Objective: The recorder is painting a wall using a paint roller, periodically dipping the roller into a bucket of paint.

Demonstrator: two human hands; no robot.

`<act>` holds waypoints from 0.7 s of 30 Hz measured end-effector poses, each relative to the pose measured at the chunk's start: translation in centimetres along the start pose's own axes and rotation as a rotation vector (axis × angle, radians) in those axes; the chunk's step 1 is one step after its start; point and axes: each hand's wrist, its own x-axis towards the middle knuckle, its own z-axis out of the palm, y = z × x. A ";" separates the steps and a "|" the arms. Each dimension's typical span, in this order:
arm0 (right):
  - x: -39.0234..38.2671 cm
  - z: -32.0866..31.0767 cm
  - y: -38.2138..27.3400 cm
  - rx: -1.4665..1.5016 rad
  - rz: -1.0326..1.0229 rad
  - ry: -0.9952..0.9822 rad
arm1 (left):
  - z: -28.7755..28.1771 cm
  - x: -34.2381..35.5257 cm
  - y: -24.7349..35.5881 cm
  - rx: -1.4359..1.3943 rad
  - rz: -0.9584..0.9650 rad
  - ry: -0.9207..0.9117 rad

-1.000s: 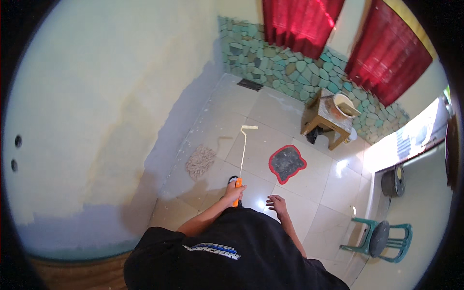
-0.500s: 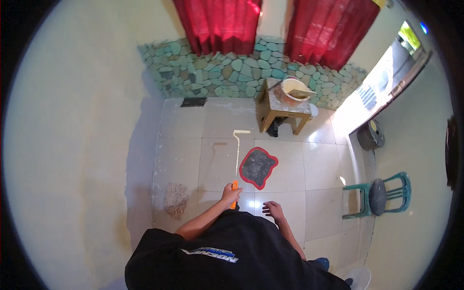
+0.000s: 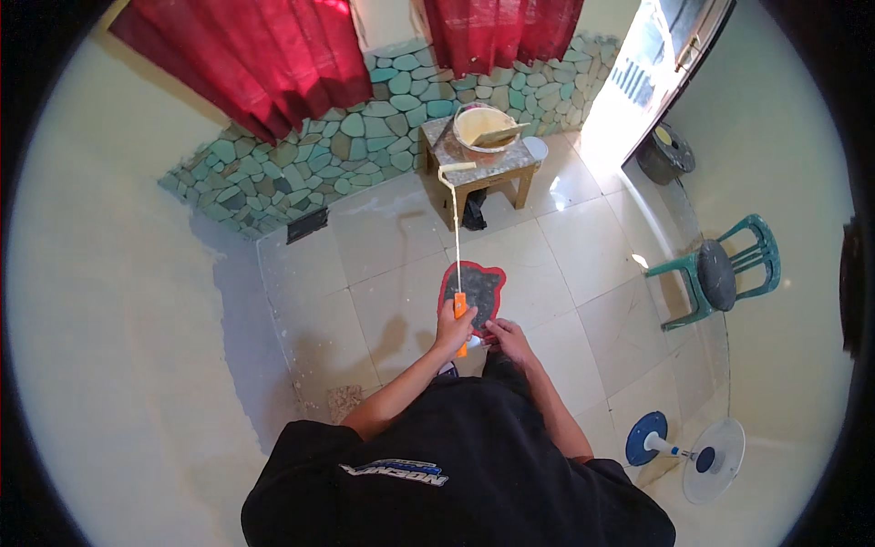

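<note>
My left hand (image 3: 452,329) is wrapped round the orange handle of a paint roller (image 3: 458,246), whose long thin frame points away from me. At its far end the narrow, cream-coloured roller head appears in front of a small wooden table (image 3: 522,173). On that table stands a white bucket (image 3: 474,120) with pale paint and a flat board across its rim. Close to the right of the handle is my right hand (image 3: 512,342), its fingers stretched out and nothing visible in them. Beneath both hands a dark grey mat (image 3: 476,290) with a red border lies on the tiles.
A green chair (image 3: 697,283) with a dark round seat stands at the right. Behind me to the right is a fan (image 3: 715,460) with a blue base. A dark round container (image 3: 665,155) sits by the bright doorway. Red curtains (image 3: 273,64) hang above the stone-clad wall.
The view has turned to the right, toward the table and doorway. My right hand has come in beside the roller handle. The roller now reaches toward the table, still in my left hand.
</note>
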 end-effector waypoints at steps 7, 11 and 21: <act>6.5 -4.8 -8.8 0.201 -0.051 -0.005 | 7.1 7.5 2.6 0.049 0.038 -0.061; 10.7 -8.5 -14.2 0.148 -0.003 -0.130 | 12.4 11.3 5.7 0.102 0.078 -0.035; 18.5 -16.0 -21.6 0.125 -0.100 -0.222 | 20.4 21.1 7.5 0.081 0.147 0.113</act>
